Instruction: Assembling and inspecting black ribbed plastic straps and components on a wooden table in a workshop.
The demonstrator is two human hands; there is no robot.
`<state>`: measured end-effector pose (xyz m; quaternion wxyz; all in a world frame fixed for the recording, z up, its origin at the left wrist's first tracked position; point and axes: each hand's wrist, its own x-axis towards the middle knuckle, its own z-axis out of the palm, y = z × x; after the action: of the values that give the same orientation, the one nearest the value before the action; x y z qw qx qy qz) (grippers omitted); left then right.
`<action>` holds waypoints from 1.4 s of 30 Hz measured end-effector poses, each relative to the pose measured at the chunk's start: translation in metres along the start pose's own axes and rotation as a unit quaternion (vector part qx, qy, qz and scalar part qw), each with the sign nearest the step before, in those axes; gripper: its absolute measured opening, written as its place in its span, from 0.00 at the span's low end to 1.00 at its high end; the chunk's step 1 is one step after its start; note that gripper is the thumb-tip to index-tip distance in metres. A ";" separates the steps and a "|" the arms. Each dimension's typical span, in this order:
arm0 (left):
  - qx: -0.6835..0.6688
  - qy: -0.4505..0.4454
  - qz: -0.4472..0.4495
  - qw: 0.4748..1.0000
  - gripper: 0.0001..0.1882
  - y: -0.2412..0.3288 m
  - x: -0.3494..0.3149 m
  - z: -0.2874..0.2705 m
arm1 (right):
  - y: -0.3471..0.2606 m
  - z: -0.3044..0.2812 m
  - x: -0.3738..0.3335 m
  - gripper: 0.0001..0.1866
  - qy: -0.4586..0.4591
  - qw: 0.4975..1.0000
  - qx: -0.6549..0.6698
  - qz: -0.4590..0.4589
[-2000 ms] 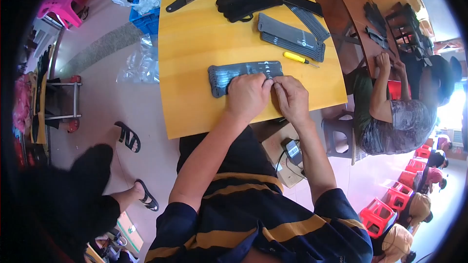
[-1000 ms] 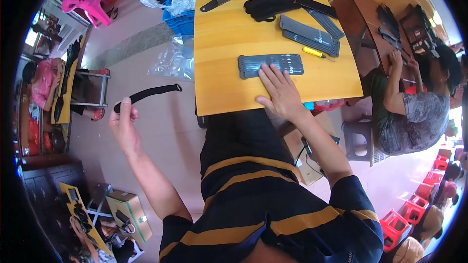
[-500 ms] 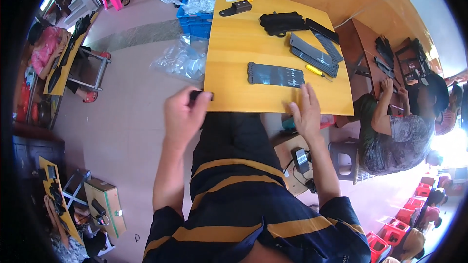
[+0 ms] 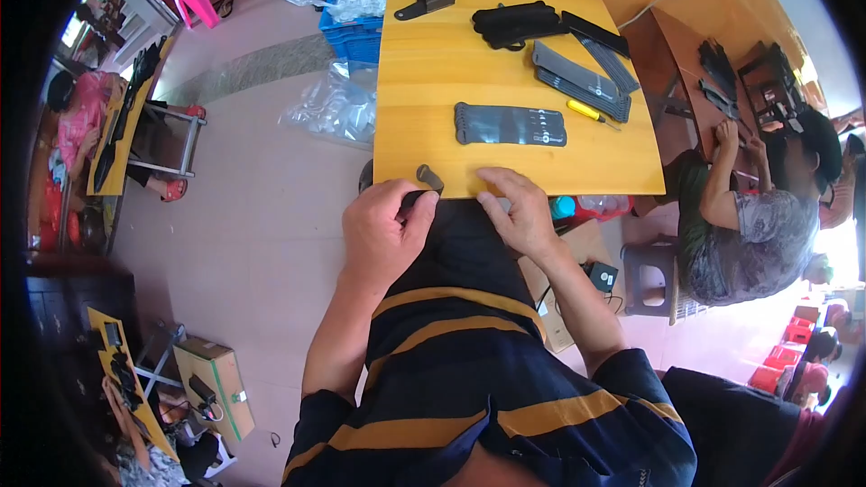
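Note:
My left hand [image 4: 386,233] is at the near edge of the yellow table [image 4: 424,81], closed on a dark strap [image 4: 428,178] whose rounded end lies up on the tabletop. My right hand [image 4: 516,209] rests on the same edge just to the right, fingers spread, holding nothing. Farther in, a flat stack of grey-black pieces [image 4: 511,124] lies on the table, apart from both hands.
A yellow-handled screwdriver [image 4: 588,111], grey flat pieces [image 4: 582,77], a black pouch [image 4: 514,22] and a dark piece [image 4: 426,2] lie farther back. Clear bags [image 4: 332,108] and a blue crate [image 4: 356,32] are on the floor to the left. Another person [image 4: 758,207] sits at the right.
My left hand reached down to the floor at the left, picked up a dark strap and brought it to the table edge. My right hand slid back from the grey stack to the edge.

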<state>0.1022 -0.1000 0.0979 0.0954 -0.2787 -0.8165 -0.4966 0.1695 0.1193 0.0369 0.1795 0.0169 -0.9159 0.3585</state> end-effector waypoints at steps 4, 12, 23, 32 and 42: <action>0.015 -0.015 -0.001 1.000 0.07 0.004 0.000 0.003 | -0.005 0.000 -0.004 0.17 -0.019 0.996 0.074 0.043; 0.003 -0.064 0.064 0.996 0.09 0.012 -0.010 0.043 | -0.032 0.008 -0.013 0.24 0.014 0.996 0.087 -0.023; -0.013 -0.073 0.011 0.997 0.22 0.005 -0.019 0.042 | -0.008 0.004 -0.020 0.14 0.125 0.843 0.451 0.266; -0.162 -0.090 -0.132 0.974 0.14 -0.027 -0.038 0.059 | -0.004 0.000 -0.020 0.16 0.167 0.740 0.571 0.313; -0.194 -0.102 -0.228 0.949 0.06 -0.046 -0.024 0.062 | 0.010 -0.002 -0.020 0.15 0.158 0.724 0.598 0.307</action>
<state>0.1042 -0.0709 0.0222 -0.1602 -0.1478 -0.7515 -0.6227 0.1872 0.1258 0.0249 0.1544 -0.2178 -0.4257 0.8646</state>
